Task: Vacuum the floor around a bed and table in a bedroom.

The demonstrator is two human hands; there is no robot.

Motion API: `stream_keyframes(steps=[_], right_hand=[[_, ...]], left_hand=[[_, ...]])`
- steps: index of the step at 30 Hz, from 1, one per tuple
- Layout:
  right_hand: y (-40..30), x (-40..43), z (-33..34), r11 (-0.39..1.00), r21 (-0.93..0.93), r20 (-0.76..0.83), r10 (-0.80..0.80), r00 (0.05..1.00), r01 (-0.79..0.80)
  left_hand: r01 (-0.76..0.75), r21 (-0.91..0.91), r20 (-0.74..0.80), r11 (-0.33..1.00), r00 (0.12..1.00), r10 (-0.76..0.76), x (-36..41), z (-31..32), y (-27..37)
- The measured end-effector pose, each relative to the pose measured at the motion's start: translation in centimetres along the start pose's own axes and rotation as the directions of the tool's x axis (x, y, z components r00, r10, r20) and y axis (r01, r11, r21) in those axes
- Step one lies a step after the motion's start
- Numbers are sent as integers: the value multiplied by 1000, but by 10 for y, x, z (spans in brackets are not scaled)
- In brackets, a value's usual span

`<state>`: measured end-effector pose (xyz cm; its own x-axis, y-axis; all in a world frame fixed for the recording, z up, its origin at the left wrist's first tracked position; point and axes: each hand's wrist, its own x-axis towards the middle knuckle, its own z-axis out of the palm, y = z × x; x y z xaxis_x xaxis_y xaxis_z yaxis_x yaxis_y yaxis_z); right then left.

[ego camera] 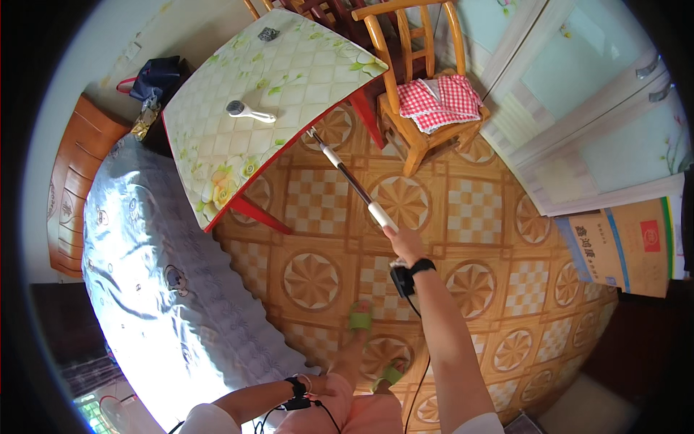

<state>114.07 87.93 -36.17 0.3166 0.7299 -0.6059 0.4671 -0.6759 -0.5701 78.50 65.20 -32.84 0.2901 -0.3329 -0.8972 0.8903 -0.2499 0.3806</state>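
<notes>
My right hand grips the end of a long white-and-brown pole. The pole slants away over the floor, and its far end reaches under the edge of the table, where whatever it carries is hidden. My left hand rests on my thigh, on the pink shorts; its fingers are not clear. On the table, covered with a flowered cloth, lies a white-handled brush with dark bristles. A small dark crumpled item sits near the table's far end.
A wooden chair with a red checked cloth stands right of the table. Along the left is a bed with a shiny cover. Wardrobe doors and a cardboard box line the right. Red table legs splay over the patterned floor.
</notes>
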Motion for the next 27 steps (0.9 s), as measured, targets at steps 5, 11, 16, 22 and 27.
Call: stream_keyframes(steps=[5,11,16,22,27], right_hand=[[78,-99,0,988,-156,-30,13,999,-18],[217,-313,16,952,-195,51,251,967,-237],[352,-515,13,938,-146,74,329,942,-316],[282,-667,-83,731,-365,232,671,704,-577],[284,-719,-113,701,-343,297,712,636,-625]], left_hand=[[-175,-64,-83,982,982,170,-35,-12,34],[-194,36,-207,980,958,197,-3,32,40],[-105,207,-390,973,903,181,40,96,59],[222,28,-307,975,930,-203,42,174,122],[260,-113,-237,959,930,-280,50,229,136]])
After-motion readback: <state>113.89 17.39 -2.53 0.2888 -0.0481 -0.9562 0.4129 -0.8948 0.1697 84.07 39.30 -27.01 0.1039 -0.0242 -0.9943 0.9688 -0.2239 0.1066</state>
